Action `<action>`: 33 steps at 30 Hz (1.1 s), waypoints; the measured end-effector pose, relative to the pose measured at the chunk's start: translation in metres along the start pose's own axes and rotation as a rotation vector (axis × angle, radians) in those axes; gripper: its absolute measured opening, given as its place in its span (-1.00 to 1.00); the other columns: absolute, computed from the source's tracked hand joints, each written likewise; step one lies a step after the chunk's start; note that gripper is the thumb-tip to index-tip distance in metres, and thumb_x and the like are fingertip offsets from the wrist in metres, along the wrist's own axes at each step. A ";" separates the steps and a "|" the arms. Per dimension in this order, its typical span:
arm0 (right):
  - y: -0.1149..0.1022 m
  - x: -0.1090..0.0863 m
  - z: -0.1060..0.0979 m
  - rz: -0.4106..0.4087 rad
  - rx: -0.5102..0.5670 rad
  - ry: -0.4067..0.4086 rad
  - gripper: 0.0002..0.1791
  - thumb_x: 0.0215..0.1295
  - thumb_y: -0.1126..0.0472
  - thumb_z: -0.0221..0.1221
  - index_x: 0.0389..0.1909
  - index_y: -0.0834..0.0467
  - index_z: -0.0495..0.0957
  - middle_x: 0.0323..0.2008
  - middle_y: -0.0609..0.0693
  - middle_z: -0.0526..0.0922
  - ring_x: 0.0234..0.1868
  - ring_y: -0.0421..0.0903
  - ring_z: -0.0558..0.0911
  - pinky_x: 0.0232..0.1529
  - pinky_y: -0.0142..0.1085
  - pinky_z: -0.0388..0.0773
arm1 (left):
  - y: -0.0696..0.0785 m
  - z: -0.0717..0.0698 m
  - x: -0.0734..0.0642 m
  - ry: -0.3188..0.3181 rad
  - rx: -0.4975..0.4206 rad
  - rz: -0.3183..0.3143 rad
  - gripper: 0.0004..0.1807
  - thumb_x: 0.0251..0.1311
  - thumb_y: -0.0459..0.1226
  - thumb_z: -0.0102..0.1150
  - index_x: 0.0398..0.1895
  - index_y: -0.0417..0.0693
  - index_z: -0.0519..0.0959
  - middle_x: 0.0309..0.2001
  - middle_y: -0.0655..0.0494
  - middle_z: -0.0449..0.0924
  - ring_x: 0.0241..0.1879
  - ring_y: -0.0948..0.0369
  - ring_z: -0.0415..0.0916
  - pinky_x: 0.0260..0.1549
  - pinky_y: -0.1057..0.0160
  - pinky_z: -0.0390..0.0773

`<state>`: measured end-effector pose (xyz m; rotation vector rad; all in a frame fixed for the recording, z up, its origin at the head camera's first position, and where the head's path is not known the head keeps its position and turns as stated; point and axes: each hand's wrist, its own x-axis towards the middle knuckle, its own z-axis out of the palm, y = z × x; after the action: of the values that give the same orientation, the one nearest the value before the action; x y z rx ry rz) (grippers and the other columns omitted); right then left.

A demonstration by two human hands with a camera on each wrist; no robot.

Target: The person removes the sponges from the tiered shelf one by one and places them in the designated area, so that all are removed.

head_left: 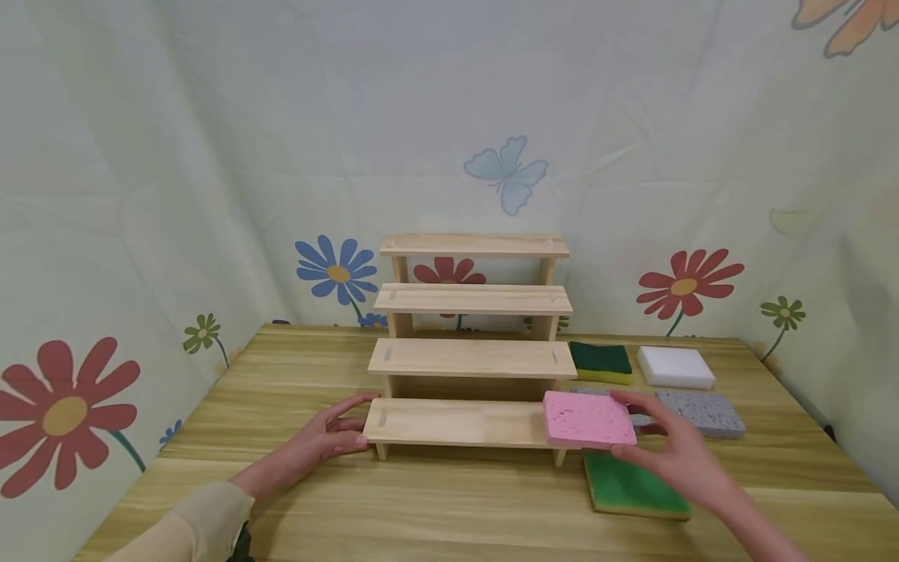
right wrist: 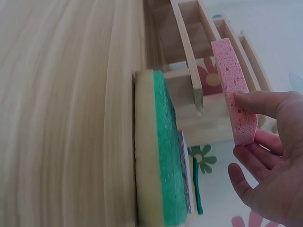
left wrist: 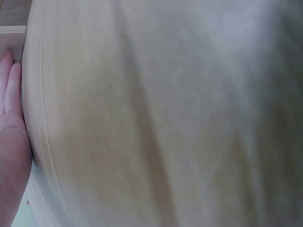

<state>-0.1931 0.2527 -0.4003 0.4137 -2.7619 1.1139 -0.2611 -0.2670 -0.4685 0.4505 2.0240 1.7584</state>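
Observation:
A pink speckled sponge (head_left: 588, 419) is pinched at its right end by my right hand (head_left: 670, 445). In the head view it appears over the right end of the lowest shelf; the right wrist view shows it raised above the table, thumb on one face and fingers on the other. My left hand (head_left: 330, 435) touches the left end of the lowest shelf on a four-step wooden stand (head_left: 449, 423). In the left wrist view that hand's visible fingers (left wrist: 14, 90) lie straight beside the stand. A green-and-yellow scouring sponge (head_left: 635, 485) lies below my right hand.
Right of the stand lie a dark green and yellow sponge (head_left: 600, 363), a white sponge (head_left: 676, 367) and a grey speckled sponge (head_left: 702, 414). Another grey piece is partly hidden behind the pink sponge. A flowered cloth (head_left: 281, 117) hangs behind the wooden table (head_left: 393, 515).

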 end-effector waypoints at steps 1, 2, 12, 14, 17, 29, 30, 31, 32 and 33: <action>0.001 -0.001 -0.002 0.005 -0.007 0.000 -0.21 0.15 -0.03 0.40 0.39 0.01 0.34 0.27 0.07 0.50 0.16 0.01 0.46 -0.01 -0.27 0.59 | 0.000 0.000 0.000 -0.001 -0.001 0.000 -0.18 0.35 -0.29 0.14 0.59 0.00 -0.03 0.42 -0.47 0.18 0.19 0.22 0.54 0.10 0.27 0.61; 0.003 -0.002 -0.004 0.010 -0.014 0.001 -0.21 0.15 -0.03 0.40 0.39 0.01 0.33 0.28 0.07 0.50 0.16 0.00 0.46 -0.01 -0.28 0.58 | 0.000 0.000 0.000 0.000 -0.001 0.000 -0.17 0.35 -0.29 0.14 0.59 -0.01 -0.03 0.42 -0.47 0.18 0.19 0.23 0.54 0.10 0.27 0.61; 0.028 -0.014 -0.022 -0.003 -0.019 0.018 -0.23 0.19 0.06 0.38 0.41 0.08 0.32 0.28 0.14 0.48 0.02 -0.67 0.27 -0.05 -0.40 0.56 | 0.000 0.000 0.001 0.005 -0.013 -0.006 -0.17 0.34 -0.31 0.15 0.59 -0.01 -0.03 0.43 -0.46 0.17 0.20 0.23 0.53 0.11 0.24 0.61; 0.033 -0.017 -0.027 -0.005 -0.019 0.023 -0.24 0.20 0.08 0.37 0.41 0.08 0.32 0.27 0.16 0.49 0.01 -0.70 0.27 -0.07 -0.42 0.56 | 0.000 0.000 0.001 0.006 -0.009 -0.010 -0.17 0.34 -0.30 0.15 0.59 0.00 -0.02 0.43 -0.45 0.17 0.20 0.22 0.52 0.11 0.23 0.61; 0.038 -0.021 -0.033 -0.003 -0.022 0.023 -0.24 0.21 0.09 0.36 0.41 0.08 0.31 0.25 0.18 0.48 0.00 -0.70 0.28 -0.09 -0.46 0.56 | 0.000 0.000 0.001 0.008 -0.005 -0.010 -0.18 0.34 -0.30 0.15 0.59 0.01 -0.02 0.44 -0.45 0.17 0.21 0.20 0.52 0.12 0.23 0.61; 0.070 -0.037 -0.053 0.017 -0.069 0.025 -0.25 0.23 0.15 0.34 0.41 0.15 0.29 0.07 -0.60 0.30 -0.06 -0.63 0.37 -0.16 -0.51 0.56 | 0.000 0.000 0.000 -0.003 0.009 -0.004 -0.19 0.37 -0.29 0.12 0.59 0.01 -0.03 0.44 -0.42 0.17 0.23 0.17 0.51 0.14 0.23 0.60; 0.073 -0.038 -0.055 0.023 -0.077 0.025 -0.25 0.22 0.14 0.35 0.41 0.15 0.30 0.06 -0.59 0.30 -0.06 -0.64 0.37 -0.17 -0.51 0.56 | 0.000 0.000 0.000 -0.003 0.009 -0.003 -0.19 0.37 -0.29 0.12 0.59 0.01 -0.03 0.44 -0.43 0.17 0.22 0.17 0.52 0.13 0.23 0.60; 0.076 -0.040 -0.056 0.034 -0.083 0.022 -0.24 0.22 0.13 0.35 0.42 0.16 0.29 0.06 -0.60 0.29 -0.06 -0.66 0.35 -0.17 -0.52 0.55 | 0.001 0.000 0.000 -0.003 0.009 -0.003 -0.19 0.36 -0.29 0.12 0.59 0.01 -0.03 0.44 -0.43 0.18 0.22 0.17 0.52 0.13 0.23 0.60; 0.078 -0.041 -0.058 0.043 -0.088 0.022 -0.23 0.21 0.12 0.36 0.41 0.16 0.29 0.06 -0.59 0.29 -0.06 -0.67 0.33 -0.17 -0.53 0.55 | 0.001 0.000 0.000 -0.003 0.009 -0.003 -0.19 0.36 -0.29 0.12 0.59 0.01 -0.03 0.44 -0.43 0.18 0.22 0.17 0.52 0.13 0.23 0.60; 0.081 -0.042 -0.060 0.046 -0.096 0.023 -0.22 0.20 0.11 0.37 0.41 0.17 0.29 0.07 -0.57 0.28 -0.06 -0.68 0.32 -0.17 -0.52 0.56 | 0.001 0.000 0.000 -0.001 0.011 -0.004 -0.19 0.36 -0.29 0.12 0.59 0.00 -0.03 0.44 -0.43 0.18 0.22 0.17 0.52 0.13 0.23 0.60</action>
<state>-0.1757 0.3583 -0.4203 0.3253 -2.8040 0.9840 -0.2607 -0.2671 -0.4676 0.4505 2.0331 1.7450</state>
